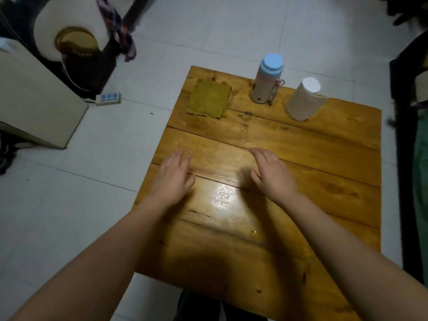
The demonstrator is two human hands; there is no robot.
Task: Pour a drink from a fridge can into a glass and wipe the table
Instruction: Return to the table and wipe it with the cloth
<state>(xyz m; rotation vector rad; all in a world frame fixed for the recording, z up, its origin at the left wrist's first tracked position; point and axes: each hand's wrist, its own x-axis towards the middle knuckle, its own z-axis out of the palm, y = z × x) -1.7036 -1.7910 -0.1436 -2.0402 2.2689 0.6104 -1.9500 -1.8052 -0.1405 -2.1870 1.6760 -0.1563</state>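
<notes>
Head-camera footage looked down on a wooden table (312,172) made of wide planks, standing on a pale tiled floor (76,205). The person's left hand (172,176) lay palm down over the middle of the table toward its left edge, fingers loosely spread and holding nothing; whether it touched the wood could not be told. The right hand (272,174) was held the same way a little to the right, open, fingers slightly curled, also empty, and the two hands were well apart with a bright glare patch on the wood between and just nearer than them. At the far left corner of the table lay a folded green cloth (208,99), flat and untouched. To its right, along the far edge, stood a pink bottle (267,79) with a light blue cap, upright, with a small strap hanging at its side. Farther right stood a white paper roll (303,99), upright and near the far right corner, apart from the bottle. No can and no glass appeared anywhere on the table. On the floor to the left of the table sat a white power strip (108,98), and beyond it a beige cabinet (34,100) at the left edge of view.
</notes>
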